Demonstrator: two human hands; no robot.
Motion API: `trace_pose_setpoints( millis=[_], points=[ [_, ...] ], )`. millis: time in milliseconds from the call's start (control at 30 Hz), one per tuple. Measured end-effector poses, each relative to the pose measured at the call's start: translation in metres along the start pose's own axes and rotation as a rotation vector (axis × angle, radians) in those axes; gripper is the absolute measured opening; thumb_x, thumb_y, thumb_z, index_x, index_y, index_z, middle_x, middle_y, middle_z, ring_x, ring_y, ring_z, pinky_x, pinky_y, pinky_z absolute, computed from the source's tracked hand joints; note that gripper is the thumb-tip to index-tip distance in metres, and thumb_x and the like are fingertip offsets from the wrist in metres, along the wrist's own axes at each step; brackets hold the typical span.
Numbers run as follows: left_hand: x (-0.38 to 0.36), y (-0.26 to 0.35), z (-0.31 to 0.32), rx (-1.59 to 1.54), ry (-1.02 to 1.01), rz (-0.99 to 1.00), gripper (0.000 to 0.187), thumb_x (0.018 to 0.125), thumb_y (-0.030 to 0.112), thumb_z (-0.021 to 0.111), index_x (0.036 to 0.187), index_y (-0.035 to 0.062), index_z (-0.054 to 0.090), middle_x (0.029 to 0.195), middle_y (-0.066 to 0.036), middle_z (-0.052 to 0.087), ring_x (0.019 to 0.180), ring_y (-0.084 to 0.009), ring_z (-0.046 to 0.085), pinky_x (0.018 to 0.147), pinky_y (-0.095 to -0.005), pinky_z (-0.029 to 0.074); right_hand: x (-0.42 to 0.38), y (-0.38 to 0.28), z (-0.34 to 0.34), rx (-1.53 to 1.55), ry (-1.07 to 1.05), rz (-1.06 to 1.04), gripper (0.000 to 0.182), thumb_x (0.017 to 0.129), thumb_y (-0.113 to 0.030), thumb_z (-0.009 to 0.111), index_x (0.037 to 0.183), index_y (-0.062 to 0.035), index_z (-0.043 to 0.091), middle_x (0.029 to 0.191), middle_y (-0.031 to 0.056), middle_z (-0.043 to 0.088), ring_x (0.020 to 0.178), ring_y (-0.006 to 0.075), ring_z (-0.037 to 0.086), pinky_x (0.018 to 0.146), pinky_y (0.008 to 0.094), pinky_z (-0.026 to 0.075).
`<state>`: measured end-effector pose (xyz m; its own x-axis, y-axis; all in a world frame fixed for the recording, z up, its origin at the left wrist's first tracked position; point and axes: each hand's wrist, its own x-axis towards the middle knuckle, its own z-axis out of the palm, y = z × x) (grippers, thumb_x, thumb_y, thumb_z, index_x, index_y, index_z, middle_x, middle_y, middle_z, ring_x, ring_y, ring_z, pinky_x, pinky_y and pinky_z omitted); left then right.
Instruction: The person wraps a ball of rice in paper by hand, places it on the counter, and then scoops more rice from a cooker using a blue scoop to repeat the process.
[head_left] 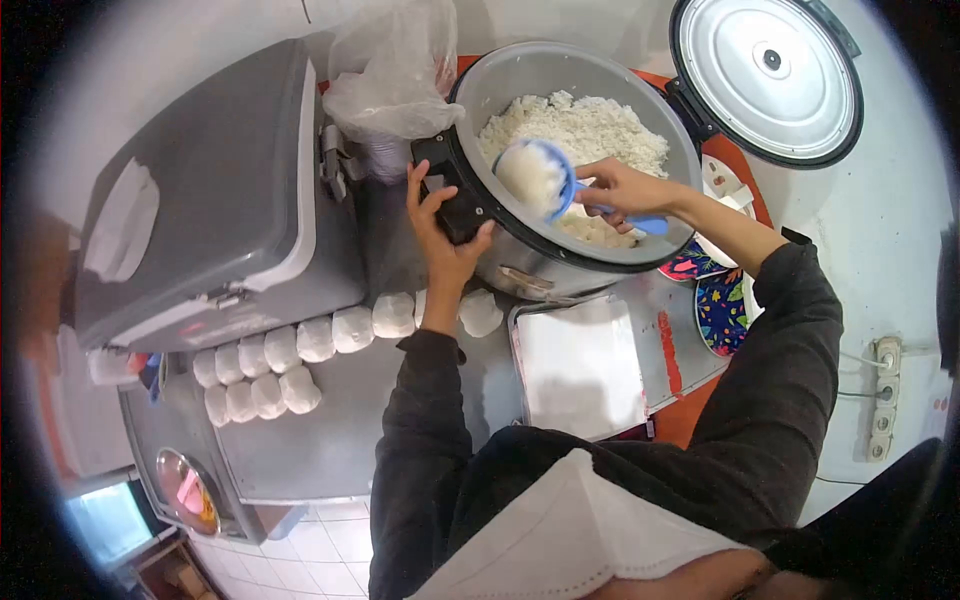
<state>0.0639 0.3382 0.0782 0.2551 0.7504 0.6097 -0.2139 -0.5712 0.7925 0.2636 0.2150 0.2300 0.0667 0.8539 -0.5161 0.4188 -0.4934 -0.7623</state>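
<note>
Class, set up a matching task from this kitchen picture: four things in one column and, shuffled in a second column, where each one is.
Things:
1. left hand
2. right hand
3. rice balls
4. cooker lid

Places:
A. swung open behind the pot
B. lined up on the grey counter
C. gripping the cooker's black latch
D. holding a blue scoop of rice

Pairs: 1-C, 2-D, 3-B, 4-A

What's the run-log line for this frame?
left hand: grips rice cooker rim | right hand: holds blue scoop, full of rice | lid: open | wrapped rice portions: rowed on counter
</note>
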Motion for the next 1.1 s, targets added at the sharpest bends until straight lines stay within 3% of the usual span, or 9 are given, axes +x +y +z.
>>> trace_pose_setpoints(
  millis=[167,400,567,633,767,833,867,933,1100],
  points=[
    [0.004,0.017,-0.006,-0.006,-0.044,0.086,0.052,0.07,0.016,0.074,0.113,0.0083,0.046,0.145,-0.02,0.027,0.135,-0.0361,0.025,0.108,-0.0428,0.023,-0.042,0.008,0.0,0.472,-0.025,-0.116,0.018,0.094,-0.02,0.052,0.104,-0.006,0.046,0.073,0.0044,0.05,0.042,0.0028,0.036,0.034,0.019,0.032],
    [-0.089,0.073,-0.008,0.164,-0.082,-0.107,0.074,0.08,0.016,0.067,0.142,0.0063,0.028,0.148,-0.017,0.024,0.137,-0.0287,0.025,0.11,-0.0404,0.02,-0.155,0.076,0.082,0.79,0.101,-0.269,0.034,0.089,-0.013,0.055,0.116,0.0032,0.043,0.083,0.0116,0.057,0.043,0.0086,0.042,0.037,0.0243,0.038],
    [-0.245,0.067,0.021,0.372,-0.678,-0.316,0.087,0.076,0.028,0.069,0.144,0.0049,0.02,0.149,-0.014,0.024,0.136,-0.0309,0.027,0.112,-0.0428,0.017,-0.159,0.225,0.173,1.177,0.073,0.002,0.035,0.089,-0.011,0.056,0.12,-0.0005,0.044,0.081,0.0087,0.055,0.047,0.0094,0.042,0.039,0.0231,0.035],
    [-0.279,0.073,0.032,0.602,-1.052,-0.226,0.107,0.066,0.04,0.075,0.145,0.0045,0.013,0.15,-0.011,0.023,0.137,-0.0271,0.025,0.113,-0.0449,0.013,-0.146,0.272,0.201,1.247,0.156,0.11,0.051,0.091,-0.011,0.054,0.137,-0.0149,0.031,0.093,0.0122,0.06,0.047,0.0078,0.038,0.04,0.019,0.031],
    [-0.296,0.065,0.03,0.701,-1.097,-0.279,0.126,0.053,0.048,0.08,0.146,0.0035,0.007,0.152,-0.009,0.019,0.14,-0.0189,0.018,0.115,-0.0451,0.007,-0.138,0.29,0.199,1.218,0.17,0.088,0.05,0.093,-0.011,0.051,0.139,-0.0133,0.033,0.084,0.0067,0.055,0.051,0.0094,0.043,0.042,0.0228,0.036],
    [-0.3,0.062,0.029,0.716,-1.096,-0.278,0.127,0.053,0.048,0.08,0.146,0.0037,0.006,0.152,-0.009,0.018,0.14,-0.0185,0.018,0.115,-0.0445,0.007,-0.124,0.296,0.201,-0.023,0.597,-0.471,0.058,0.089,-0.008,0.052,0.142,-0.021,0.034,0.082,0.0103,0.056,0.054,0.0136,0.053,0.045,0.0297,0.044],
    [-0.299,0.063,0.029,0.728,-1.087,-0.253,0.128,0.052,0.048,0.081,0.146,0.0038,0.006,0.152,-0.008,0.018,0.14,-0.0181,0.018,0.115,-0.0438,0.007,-0.121,0.303,0.204,-0.017,0.588,-0.468,0.058,0.089,-0.008,0.052,0.142,-0.021,0.034,0.082,0.0103,0.056,0.054,0.0136,0.053,0.045,0.0297,0.044],
    [-0.301,0.067,0.028,0.72,-1.094,-0.308,0.129,0.051,0.048,0.081,0.146,0.004,0.005,0.152,-0.008,0.018,0.14,-0.0177,0.018,0.115,-0.0433,0.008,-0.123,0.322,0.21,-0.801,0.365,-0.433,0.061,0.084,-0.006,0.054,0.139,-0.0271,0.039,0.081,0.0109,0.055,0.059,0.0201,0.058,0.053,0.0343,0.05],
    [-0.3,0.063,0.028,0.716,-1.083,-0.297,0.131,0.05,0.049,0.081,0.146,0.0047,0.003,0.152,-0.008,0.019,0.14,-0.0175,0.019,0.115,-0.0424,0.009,-0.117,0.311,0.197,-0.79,0.313,-0.525,0.069,0.078,-0.005,0.059,0.139,-0.0311,0.039,0.075,0.0062,0.052,0.062,0.0249,0.058,0.056,0.0375,0.052]
  ],
)
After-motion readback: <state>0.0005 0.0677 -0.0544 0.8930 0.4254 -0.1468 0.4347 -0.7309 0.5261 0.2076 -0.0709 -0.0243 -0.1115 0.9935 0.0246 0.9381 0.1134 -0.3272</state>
